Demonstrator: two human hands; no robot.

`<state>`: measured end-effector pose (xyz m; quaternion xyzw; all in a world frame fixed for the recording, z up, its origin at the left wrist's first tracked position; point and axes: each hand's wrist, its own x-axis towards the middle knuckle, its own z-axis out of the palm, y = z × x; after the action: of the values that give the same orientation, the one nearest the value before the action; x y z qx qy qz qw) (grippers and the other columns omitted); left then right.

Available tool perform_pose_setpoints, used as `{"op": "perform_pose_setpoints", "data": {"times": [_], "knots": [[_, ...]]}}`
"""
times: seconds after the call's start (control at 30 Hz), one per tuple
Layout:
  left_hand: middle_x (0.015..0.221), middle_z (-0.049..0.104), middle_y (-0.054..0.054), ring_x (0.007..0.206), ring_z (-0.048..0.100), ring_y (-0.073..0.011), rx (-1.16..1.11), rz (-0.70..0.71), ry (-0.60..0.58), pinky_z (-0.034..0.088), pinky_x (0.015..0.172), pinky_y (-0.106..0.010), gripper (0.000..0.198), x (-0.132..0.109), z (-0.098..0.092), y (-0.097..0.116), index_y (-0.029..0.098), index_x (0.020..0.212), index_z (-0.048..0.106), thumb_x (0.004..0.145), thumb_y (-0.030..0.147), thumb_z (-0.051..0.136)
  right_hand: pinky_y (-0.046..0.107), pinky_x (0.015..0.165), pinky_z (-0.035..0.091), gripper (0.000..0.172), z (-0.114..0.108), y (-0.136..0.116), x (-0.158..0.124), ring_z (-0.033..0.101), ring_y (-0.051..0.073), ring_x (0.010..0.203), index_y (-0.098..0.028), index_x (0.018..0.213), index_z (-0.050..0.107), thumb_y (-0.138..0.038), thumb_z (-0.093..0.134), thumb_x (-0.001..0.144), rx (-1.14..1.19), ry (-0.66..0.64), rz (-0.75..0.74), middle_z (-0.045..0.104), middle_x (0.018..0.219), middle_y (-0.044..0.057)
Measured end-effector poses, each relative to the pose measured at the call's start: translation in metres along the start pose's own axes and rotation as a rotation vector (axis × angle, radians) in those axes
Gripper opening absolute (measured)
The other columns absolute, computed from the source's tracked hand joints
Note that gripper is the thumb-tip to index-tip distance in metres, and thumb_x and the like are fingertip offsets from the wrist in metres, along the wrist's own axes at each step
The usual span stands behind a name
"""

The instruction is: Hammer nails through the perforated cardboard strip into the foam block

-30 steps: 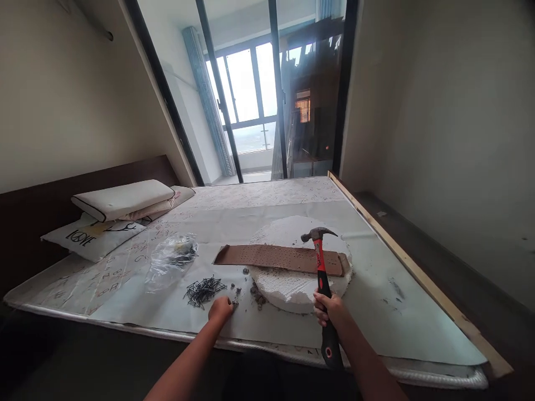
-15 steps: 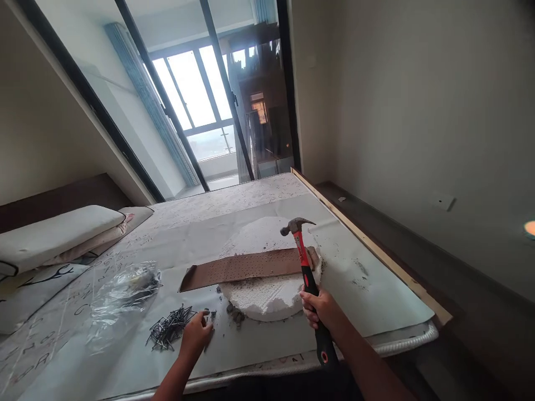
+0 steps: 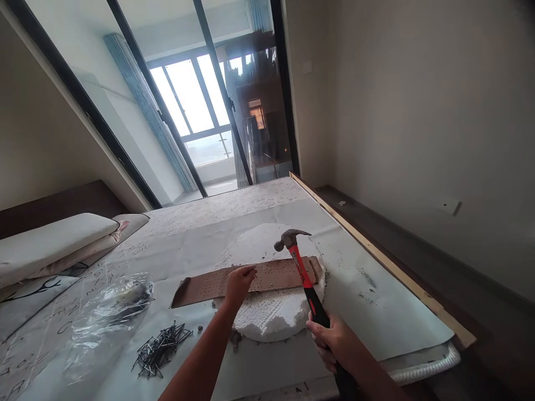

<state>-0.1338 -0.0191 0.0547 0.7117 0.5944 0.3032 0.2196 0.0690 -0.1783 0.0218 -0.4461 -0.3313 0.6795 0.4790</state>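
Fingers of our left hand (image 3: 238, 283) pinch narrowly over the brown perforated strip (image 3: 251, 278), which lies across a white foam disc (image 3: 267, 312). Our right hand (image 3: 334, 342) grips the red-and-black hammer (image 3: 303, 273), its head raised above the strip. Loose nails (image 3: 161, 348) and a clear plastic bag (image 3: 111, 312) lie left. White sheeting (image 3: 368, 301) stretches bare toward the wooden edge rail (image 3: 376, 253).

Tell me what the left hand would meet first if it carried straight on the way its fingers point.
The left hand has its fingertips pointing forward and down at the brown perforated strip lying across the white foam disc. It would most likely meet the strip first, if not already touching; depth is unclear.
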Motion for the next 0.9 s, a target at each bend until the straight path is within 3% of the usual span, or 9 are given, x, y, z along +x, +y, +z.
{"op": "perform_pose_setpoints", "data": {"times": [0.27,0.37,0.53,0.67,0.9], "knots": [[0.084,0.073,-0.006,0.07,0.065,-0.018,-0.055,-0.001,0.001,0.049,0.065,-0.027,0.032,0.021,0.034,-0.013,0.017,0.095,0.071,0.077,0.036,0.054,0.016,0.025,0.025,0.032,-0.007,-0.003,0.001,0.019,0.004,0.028,-0.022,0.081,0.041,-0.049,0.057,0.073,-0.08,-0.031,0.02,0.027,0.039,-0.015],[0.083,0.073,-0.005,0.071,0.066,-0.0171,-0.102,-0.003,0.0,0.049,0.067,-0.026,0.03,0.023,0.04,-0.017,0.017,0.093,0.072,0.076,0.034,0.054,0.016,0.024,0.024,0.032,-0.008,-0.003,0.003,0.018,0.004,0.027,-0.022,0.079,0.04,-0.05,0.056,0.072,-0.08,-0.043,0.027,0.024,0.037,-0.015],[0.083,0.073,-0.005,0.073,0.065,-0.0177,-0.154,-0.024,-0.022,0.049,0.068,-0.027,0.038,0.022,0.046,-0.022,0.016,0.106,0.067,0.077,0.036,0.053,0.016,0.024,0.025,0.035,-0.007,-0.001,0.004,0.02,0.004,0.027,-0.023,0.081,0.04,-0.052,0.056,0.071,-0.094,-0.038,0.063,0.025,0.039,-0.015],[0.079,0.073,-0.005,0.074,0.064,-0.0195,-0.111,-0.036,-0.034,0.048,0.069,-0.028,0.034,0.02,0.049,-0.026,0.017,0.09,0.073,0.077,0.042,0.054,0.016,0.023,0.023,0.039,-0.005,0.001,0.004,0.018,0.004,0.026,-0.023,0.079,0.039,-0.057,0.055,0.068,-0.15,-0.028,0.057,0.023,0.036,-0.016],[0.081,0.07,-0.005,0.079,0.061,-0.0185,-0.087,0.084,0.016,0.047,0.074,-0.028,0.029,0.022,0.049,-0.033,0.019,0.072,0.072,0.079,0.04,0.052,0.016,0.023,0.022,0.04,-0.001,0.004,0.004,0.017,0.004,0.025,-0.023,0.077,0.038,-0.058,0.056,0.067,-0.187,-0.038,0.052,0.025,0.036,-0.015]]}}
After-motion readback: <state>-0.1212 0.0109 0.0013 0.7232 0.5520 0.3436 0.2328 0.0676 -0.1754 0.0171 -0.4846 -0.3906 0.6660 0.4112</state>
